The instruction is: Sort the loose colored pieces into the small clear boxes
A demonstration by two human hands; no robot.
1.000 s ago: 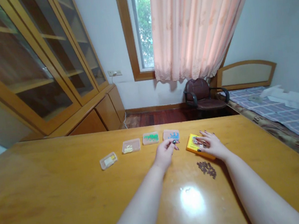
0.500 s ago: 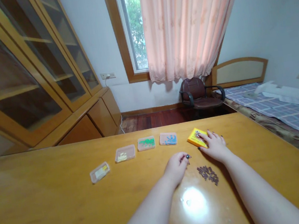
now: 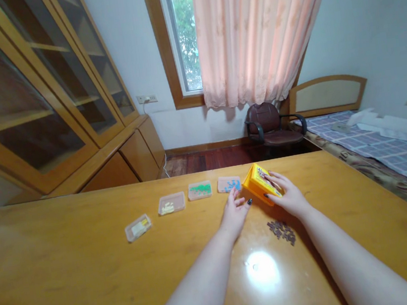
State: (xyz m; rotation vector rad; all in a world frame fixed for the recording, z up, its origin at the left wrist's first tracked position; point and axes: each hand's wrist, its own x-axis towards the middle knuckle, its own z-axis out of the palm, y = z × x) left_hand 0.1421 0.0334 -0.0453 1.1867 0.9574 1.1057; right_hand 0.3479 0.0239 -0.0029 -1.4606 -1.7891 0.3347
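My right hand (image 3: pixel 287 195) grips a small yellow box (image 3: pixel 258 184) and holds it tilted up above the wooden table (image 3: pixel 74 279). My left hand (image 3: pixel 235 212) is just left of the box with its fingers spread, near the box's lower edge. A small pile of dark brown pieces (image 3: pixel 281 229) lies on the table in front of my right hand. Behind my left hand lies a clear tray with blue pieces (image 3: pixel 228 184).
A row of clear trays runs to the left: green pieces (image 3: pixel 199 190), pale yellow pieces (image 3: pixel 171 204), and a small closed case (image 3: pixel 138 227). Beyond the table stand a glass-door cabinet (image 3: pixel 42 93), a dark chair (image 3: pixel 273 126), a bed (image 3: pixel 382 144) and a curtained window.
My right hand has lifted and tilted the yellow box, which lay flat before. My left hand has opened from a pinch and moved toward the box.
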